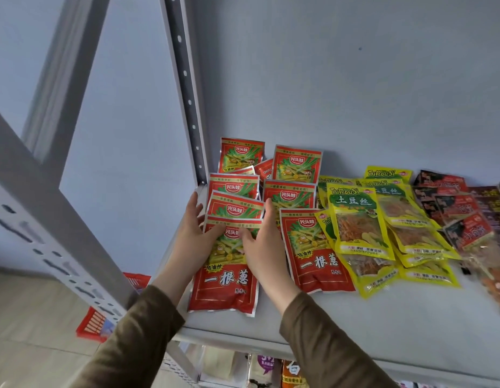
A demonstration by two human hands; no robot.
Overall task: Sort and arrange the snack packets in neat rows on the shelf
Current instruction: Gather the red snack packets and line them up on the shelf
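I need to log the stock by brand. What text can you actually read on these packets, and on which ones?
"一根葱": large white characters on the red packets, including the one both hands touch.
"非油炸": yellow badge on the same red packets.
"光头娃": red oval logo at their top.
"TuDouSi": top of the yellow packets.
"土豆丝": below it on the yellow packets.
Dark packets at right: print too blurred to read.
Fine print everywhere: too small.

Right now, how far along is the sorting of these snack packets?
Roughly midway, I'd judge. The packets already lie grouped by kind: red packets left, yellow packets middle, dark packets right. In hand: the left hand and right hand both rest on the front red packet, squaring its column. Left: the yellow and dark groups overlap crookedly on the shelf.
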